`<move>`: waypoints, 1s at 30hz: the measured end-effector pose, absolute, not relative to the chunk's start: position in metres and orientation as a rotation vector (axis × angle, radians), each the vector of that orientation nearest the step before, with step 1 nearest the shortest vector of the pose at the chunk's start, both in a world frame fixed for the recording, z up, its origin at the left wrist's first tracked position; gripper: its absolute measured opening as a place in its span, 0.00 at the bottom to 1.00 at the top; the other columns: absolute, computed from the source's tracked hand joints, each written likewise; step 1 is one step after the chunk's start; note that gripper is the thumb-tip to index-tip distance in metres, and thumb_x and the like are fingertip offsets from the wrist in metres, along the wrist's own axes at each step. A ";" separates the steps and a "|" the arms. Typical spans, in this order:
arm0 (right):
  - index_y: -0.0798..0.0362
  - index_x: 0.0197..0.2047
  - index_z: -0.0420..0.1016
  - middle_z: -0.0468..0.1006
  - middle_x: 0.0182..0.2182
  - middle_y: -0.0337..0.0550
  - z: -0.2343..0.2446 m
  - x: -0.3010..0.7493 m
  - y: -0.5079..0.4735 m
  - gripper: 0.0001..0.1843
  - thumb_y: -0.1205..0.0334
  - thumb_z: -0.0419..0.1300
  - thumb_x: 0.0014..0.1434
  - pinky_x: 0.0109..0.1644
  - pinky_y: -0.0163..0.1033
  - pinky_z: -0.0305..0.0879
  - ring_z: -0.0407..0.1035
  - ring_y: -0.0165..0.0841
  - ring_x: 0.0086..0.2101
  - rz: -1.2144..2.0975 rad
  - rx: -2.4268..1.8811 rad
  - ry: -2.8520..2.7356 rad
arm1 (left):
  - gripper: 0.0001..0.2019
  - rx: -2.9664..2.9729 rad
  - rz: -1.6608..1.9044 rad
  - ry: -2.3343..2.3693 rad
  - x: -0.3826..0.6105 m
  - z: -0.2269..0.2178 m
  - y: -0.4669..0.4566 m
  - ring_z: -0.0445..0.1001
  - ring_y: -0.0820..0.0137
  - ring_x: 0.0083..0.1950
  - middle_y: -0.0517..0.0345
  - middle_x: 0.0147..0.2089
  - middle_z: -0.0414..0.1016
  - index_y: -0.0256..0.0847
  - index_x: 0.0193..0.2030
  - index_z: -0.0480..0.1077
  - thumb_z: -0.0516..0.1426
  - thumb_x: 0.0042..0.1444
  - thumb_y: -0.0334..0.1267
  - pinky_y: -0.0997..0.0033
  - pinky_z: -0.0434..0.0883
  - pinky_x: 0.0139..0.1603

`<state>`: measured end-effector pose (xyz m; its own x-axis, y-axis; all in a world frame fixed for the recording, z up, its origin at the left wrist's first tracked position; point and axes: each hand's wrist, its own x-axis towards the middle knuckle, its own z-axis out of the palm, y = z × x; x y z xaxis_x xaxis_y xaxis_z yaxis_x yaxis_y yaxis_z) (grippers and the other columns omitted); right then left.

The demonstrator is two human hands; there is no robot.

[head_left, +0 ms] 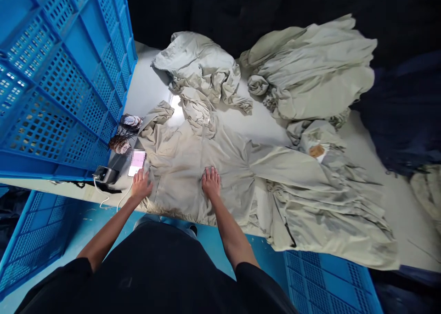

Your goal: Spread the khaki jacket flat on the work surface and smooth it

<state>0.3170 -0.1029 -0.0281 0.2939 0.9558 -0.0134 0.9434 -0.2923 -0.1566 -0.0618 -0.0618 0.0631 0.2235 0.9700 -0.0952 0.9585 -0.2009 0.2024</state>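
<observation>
Just two hands [142, 185] [211, 183], one spread garment [181, 167].

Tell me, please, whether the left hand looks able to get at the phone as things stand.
Yes, most likely: the left hand has its fingers right by the phone's lower edge, and the garment appears to lie beside the phone, not over it.

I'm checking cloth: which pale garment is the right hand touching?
The long garment spread along the table's front edge, under the right hand; the other pale heaps lie bunched elsewhere.
</observation>
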 end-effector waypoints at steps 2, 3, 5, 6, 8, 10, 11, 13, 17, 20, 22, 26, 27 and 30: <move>0.50 0.73 0.53 0.47 0.73 0.48 -0.030 0.318 -0.103 0.31 0.52 0.37 0.70 0.71 0.53 0.42 0.41 0.42 0.70 0.156 -2.437 -1.789 | 0.29 2.332 0.091 1.786 -0.055 0.052 -0.057 0.50 0.51 0.74 0.38 0.74 0.51 0.34 0.67 0.61 0.53 0.61 0.46 0.48 0.53 0.71; 0.50 0.73 0.53 0.48 0.73 0.48 -0.030 0.318 -0.103 0.31 0.52 0.38 0.70 0.71 0.53 0.42 0.42 0.42 0.70 0.154 -2.438 -1.791 | 0.30 2.345 0.093 1.783 -0.054 0.048 -0.055 0.49 0.51 0.75 0.38 0.74 0.50 0.34 0.68 0.60 0.53 0.61 0.46 0.48 0.52 0.71; 0.51 0.73 0.54 0.48 0.72 0.48 -0.031 0.318 -0.102 0.31 0.52 0.38 0.70 0.71 0.52 0.42 0.42 0.42 0.70 0.141 -2.429 -1.797 | 0.32 2.355 0.099 1.795 -0.054 0.043 -0.054 0.48 0.51 0.75 0.37 0.74 0.49 0.34 0.69 0.58 0.54 0.61 0.46 0.47 0.52 0.71; 0.51 0.72 0.54 0.48 0.72 0.49 -0.031 0.318 -0.102 0.31 0.52 0.38 0.70 0.71 0.53 0.42 0.42 0.42 0.70 0.130 -2.420 -1.798 | 0.32 2.360 0.100 1.801 -0.054 0.041 -0.053 0.48 0.50 0.75 0.37 0.74 0.49 0.34 0.69 0.58 0.54 0.60 0.46 0.47 0.52 0.71; 0.51 0.72 0.54 0.49 0.72 0.49 -0.032 0.318 -0.102 0.31 0.51 0.38 0.70 0.71 0.52 0.43 0.42 0.42 0.70 0.108 -2.410 -1.796 | 0.33 2.373 0.103 1.803 -0.056 0.038 -0.052 0.49 0.50 0.75 0.37 0.74 0.49 0.35 0.69 0.58 0.55 0.60 0.46 0.47 0.53 0.70; 0.51 0.72 0.55 0.49 0.72 0.49 -0.031 0.317 -0.102 0.31 0.51 0.38 0.70 0.71 0.52 0.43 0.43 0.42 0.70 0.098 -2.415 -1.793 | 0.33 2.382 0.109 1.801 -0.056 0.036 -0.051 0.50 0.50 0.74 0.37 0.74 0.49 0.35 0.69 0.58 0.56 0.59 0.46 0.48 0.55 0.70; 0.50 0.72 0.55 0.49 0.72 0.49 -0.031 0.317 -0.102 0.31 0.51 0.38 0.70 0.71 0.52 0.43 0.43 0.42 0.70 0.098 -2.421 -1.795 | 0.33 2.383 0.114 1.801 -0.057 0.036 -0.051 0.50 0.50 0.74 0.37 0.74 0.50 0.35 0.69 0.58 0.56 0.59 0.46 0.49 0.55 0.70; 0.50 0.72 0.55 0.49 0.72 0.48 -0.029 0.317 -0.101 0.31 0.51 0.38 0.70 0.71 0.52 0.43 0.43 0.42 0.70 0.104 -2.433 -1.797 | 0.34 2.382 0.127 1.799 -0.057 0.035 -0.050 0.50 0.50 0.74 0.37 0.74 0.49 0.35 0.69 0.58 0.57 0.58 0.46 0.48 0.56 0.69; 0.51 0.72 0.54 0.49 0.72 0.48 -0.026 0.316 -0.100 0.31 0.51 0.37 0.70 0.71 0.52 0.43 0.42 0.42 0.70 0.123 -2.444 -1.789 | 0.34 2.423 0.167 1.751 -0.059 0.038 -0.051 0.48 0.50 0.75 0.38 0.75 0.48 0.35 0.70 0.56 0.56 0.58 0.45 0.47 0.55 0.70; 0.51 0.72 0.54 0.48 0.72 0.49 -0.026 0.315 -0.099 0.32 0.51 0.37 0.70 0.71 0.53 0.43 0.42 0.43 0.70 0.135 -2.448 -1.779 | 0.34 2.469 0.206 1.680 -0.061 0.044 -0.053 0.49 0.50 0.75 0.37 0.75 0.48 0.35 0.71 0.55 0.55 0.59 0.44 0.48 0.53 0.71; 0.52 0.72 0.54 0.48 0.72 0.49 -0.027 0.314 -0.098 0.32 0.51 0.37 0.70 0.71 0.53 0.43 0.42 0.44 0.70 0.141 -2.457 -1.761 | 0.33 2.488 0.223 1.641 -0.060 0.047 -0.055 0.49 0.50 0.75 0.37 0.74 0.49 0.34 0.71 0.56 0.54 0.60 0.43 0.48 0.53 0.71; 0.52 0.72 0.54 0.48 0.72 0.50 -0.026 0.312 -0.098 0.32 0.51 0.36 0.70 0.71 0.54 0.43 0.42 0.44 0.70 0.141 -2.455 -1.742 | 0.31 2.500 0.239 1.618 -0.059 0.046 -0.055 0.49 0.51 0.75 0.38 0.75 0.49 0.35 0.70 0.56 0.54 0.61 0.42 0.48 0.54 0.71; 0.52 0.72 0.54 0.47 0.73 0.49 -0.026 0.312 -0.098 0.32 0.51 0.36 0.70 0.71 0.54 0.43 0.41 0.44 0.70 0.139 -2.449 -1.742 | 0.31 2.501 0.243 1.616 -0.058 0.045 -0.054 0.49 0.51 0.75 0.38 0.75 0.49 0.35 0.70 0.57 0.54 0.61 0.42 0.47 0.54 0.71; 0.52 0.72 0.54 0.47 0.73 0.49 -0.025 0.311 -0.098 0.32 0.52 0.36 0.70 0.71 0.54 0.43 0.41 0.44 0.70 0.129 -2.444 -1.741 | 0.31 2.504 0.242 1.608 -0.058 0.042 -0.048 0.49 0.51 0.75 0.39 0.75 0.48 0.36 0.70 0.57 0.54 0.61 0.42 0.46 0.54 0.70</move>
<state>0.3110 -0.0984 -0.0254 0.3277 0.9447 0.0107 0.9329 -0.3217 -0.1619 -0.0580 -0.0478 0.0423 0.4101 0.9106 0.0514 0.8854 -0.4110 0.2169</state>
